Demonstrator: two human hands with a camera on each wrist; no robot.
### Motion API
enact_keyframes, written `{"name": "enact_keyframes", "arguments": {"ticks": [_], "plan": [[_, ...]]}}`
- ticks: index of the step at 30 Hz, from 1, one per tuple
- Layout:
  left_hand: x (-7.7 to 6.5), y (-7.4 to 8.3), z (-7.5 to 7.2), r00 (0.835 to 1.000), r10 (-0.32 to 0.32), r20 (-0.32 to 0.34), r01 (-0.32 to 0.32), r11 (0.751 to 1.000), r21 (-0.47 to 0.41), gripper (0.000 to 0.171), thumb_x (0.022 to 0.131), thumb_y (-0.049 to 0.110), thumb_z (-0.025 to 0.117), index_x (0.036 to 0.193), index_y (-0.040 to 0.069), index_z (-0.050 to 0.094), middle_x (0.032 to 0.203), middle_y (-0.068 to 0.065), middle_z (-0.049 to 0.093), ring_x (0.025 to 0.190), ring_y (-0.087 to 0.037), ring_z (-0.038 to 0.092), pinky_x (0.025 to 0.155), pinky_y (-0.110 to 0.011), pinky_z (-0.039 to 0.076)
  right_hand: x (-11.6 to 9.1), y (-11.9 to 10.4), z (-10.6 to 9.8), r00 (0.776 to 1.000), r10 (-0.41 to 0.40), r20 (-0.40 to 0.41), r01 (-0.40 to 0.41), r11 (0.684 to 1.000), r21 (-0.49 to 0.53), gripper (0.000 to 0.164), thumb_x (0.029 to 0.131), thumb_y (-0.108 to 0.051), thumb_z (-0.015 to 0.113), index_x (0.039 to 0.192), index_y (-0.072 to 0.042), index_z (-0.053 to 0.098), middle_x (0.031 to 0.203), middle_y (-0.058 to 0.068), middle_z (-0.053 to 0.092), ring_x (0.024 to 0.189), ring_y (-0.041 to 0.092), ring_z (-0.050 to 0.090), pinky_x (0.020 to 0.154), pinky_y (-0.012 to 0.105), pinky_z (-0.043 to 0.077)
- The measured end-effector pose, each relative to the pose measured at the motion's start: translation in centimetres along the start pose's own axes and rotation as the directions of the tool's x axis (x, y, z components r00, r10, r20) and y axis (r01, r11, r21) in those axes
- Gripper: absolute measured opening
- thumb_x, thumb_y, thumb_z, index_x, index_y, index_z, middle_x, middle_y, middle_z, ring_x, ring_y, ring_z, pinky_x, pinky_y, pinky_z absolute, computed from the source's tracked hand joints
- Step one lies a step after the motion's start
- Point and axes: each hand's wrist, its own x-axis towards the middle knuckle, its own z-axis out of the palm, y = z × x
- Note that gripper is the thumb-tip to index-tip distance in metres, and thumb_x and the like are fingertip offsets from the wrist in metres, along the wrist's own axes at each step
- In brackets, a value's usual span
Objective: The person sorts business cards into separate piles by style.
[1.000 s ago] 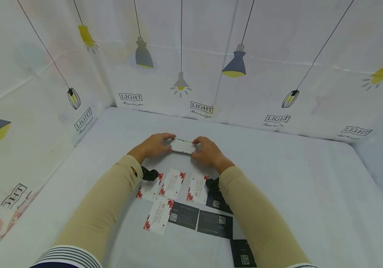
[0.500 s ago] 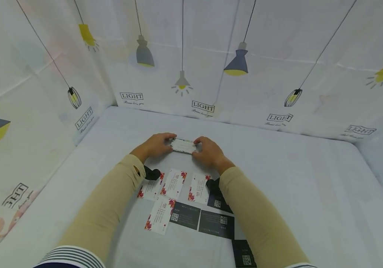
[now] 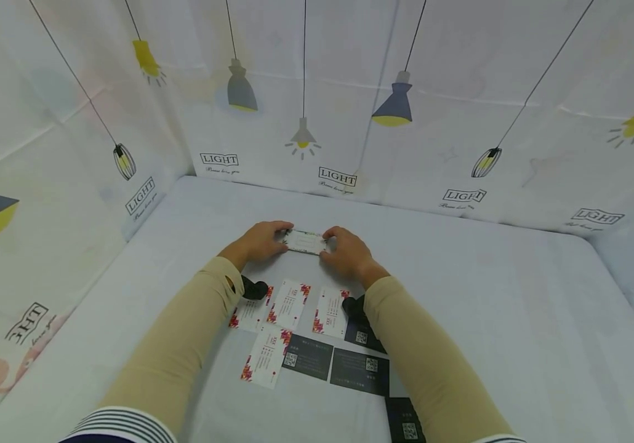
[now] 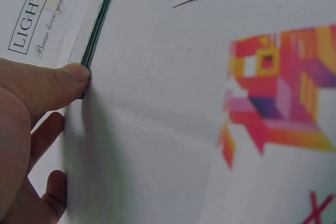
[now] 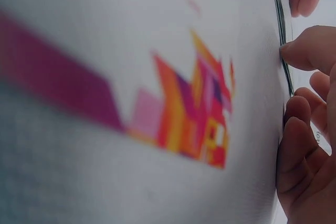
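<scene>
Near the back middle of the table, a small stack of white cards [image 3: 305,242] with a leafy printed border lies between my two hands. My left hand [image 3: 258,241] pinches its left end, thumb on the near edge and fingers at the far edge. The right end is pinched by my right hand [image 3: 348,253] in the same way. In the left wrist view the left thumb [image 4: 71,77] presses the dark green layered edge of the stack [image 4: 101,30]. From the right wrist, the right thumb [image 5: 307,51] shows against that same edge.
White cards with red-orange patterns [image 3: 288,304] lie in front of the hands, one partly behind the left wrist's black camera mount [image 3: 254,288]. Several dark cards with QR codes [image 3: 359,371] lie nearer, some partly under the right sleeve [image 3: 433,357]. A lamp-printed cloth wall [image 3: 339,141] borders the table.
Both hands keep their grip on the card stack almost unmoved. The whole head view has shifted slightly, so everything appears a little farther right.
</scene>
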Motion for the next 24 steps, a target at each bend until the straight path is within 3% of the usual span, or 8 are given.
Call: {"name": "enact_keyframes", "arguments": {"ticks": [24], "plan": [[-0.13, -0.15, -0.02, 1.0, -0.031, 0.0, 0.031, 0.999, -0.022, 0.064, 0.096, 0.019, 0.066, 0.153, 0.011, 0.041, 0.157, -0.012, 0.038, 0.146, -0.031, 0.028, 0.116, -0.044, 0.022, 0.1, -0.06, 0.09, 1.0, 0.022, -0.005, -0.022, 1.0, -0.016, 0.046, 0.095, -0.03, 0.063, 0.136, -0.01, 0.055, 0.144, 0.013, 0.053, 0.132, 0.032, 0.047, 0.11, 0.047, 0.033]]}}
